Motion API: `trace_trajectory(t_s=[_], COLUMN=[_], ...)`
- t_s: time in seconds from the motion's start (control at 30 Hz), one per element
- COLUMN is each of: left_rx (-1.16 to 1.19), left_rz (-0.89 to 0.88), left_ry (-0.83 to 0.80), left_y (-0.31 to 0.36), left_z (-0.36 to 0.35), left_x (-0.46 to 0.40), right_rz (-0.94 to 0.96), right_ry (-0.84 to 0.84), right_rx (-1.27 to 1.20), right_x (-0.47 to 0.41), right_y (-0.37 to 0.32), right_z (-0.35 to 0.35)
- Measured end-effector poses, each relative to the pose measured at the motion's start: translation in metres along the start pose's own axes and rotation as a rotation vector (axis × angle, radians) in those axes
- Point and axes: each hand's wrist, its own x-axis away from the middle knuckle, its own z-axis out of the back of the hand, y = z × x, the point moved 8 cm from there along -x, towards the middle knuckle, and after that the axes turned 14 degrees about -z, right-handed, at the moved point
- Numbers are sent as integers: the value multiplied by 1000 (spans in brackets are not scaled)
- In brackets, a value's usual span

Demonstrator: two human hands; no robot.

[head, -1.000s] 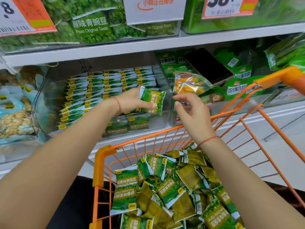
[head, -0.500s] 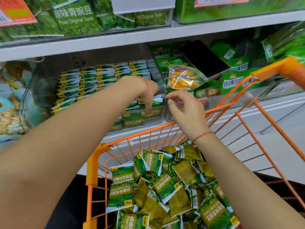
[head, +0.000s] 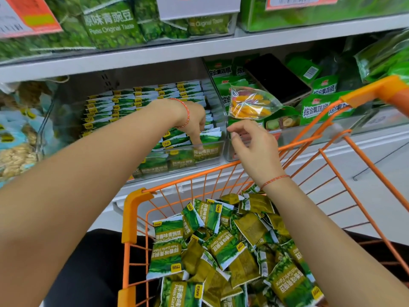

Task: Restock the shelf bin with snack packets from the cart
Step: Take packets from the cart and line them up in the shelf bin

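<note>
The left hand [head: 194, 120] hides its fingertips among the bin's packets [head: 210, 135].

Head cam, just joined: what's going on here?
A person is restocking a clear plastic shelf bin with small green pea snack packets from an orange wire cart. The left hand reaches down into the bin, fingers pushing among the front row of upright packets. The right hand hovers above the cart's rim, loosely curled, holding nothing. Many packets lie loose in the cart.
</note>
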Motion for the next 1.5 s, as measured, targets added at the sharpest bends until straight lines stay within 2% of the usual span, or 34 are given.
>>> trace_trajectory(t_s=[0.13, 0.27, 0.43, 0.67, 0.77, 0.9, 1.0, 1.07, 1.17, 1.33, 1.5], left_rx=[-73, -162, -46, -211, -165, 45, 191, 195, 158, -125, 4], left_rz=[-31, -49, -81, 25, 81, 70, 10, -35, -42, -47, -99], left_ry=[15, 112, 188, 163, 184, 17, 99, 179, 158, 124, 190], left_y=[4, 9, 4, 17, 16, -2, 1, 7, 5, 13, 11], left_z=[-8, -10, -11, -3, -3, -10, -3, 3, 5, 4, 1], left_x=[-2, 3, 4, 0, -4, -3, 0, -4, -9, -21, -10], right_rz=[5, 1, -10, -6, -6, 1, 7, 6, 6, 23, 19], right_ry=[5, 10, 24, 50, 48, 30, 25, 31, 28, 23, 31], right_rx=[2, 5, 7, 4, 23, 35, 37, 32, 32, 26, 20], right_x=[0, -1, -1, -2, -1, 0, 0, -1, -1, -2, -2], right_y=[-1, -1, -1, 0, 0, 0, 0, 1, 2, 3, 3], right_z=[0, -1, -2, -2, -2, -1, -2, -2, -1, -2, -2])
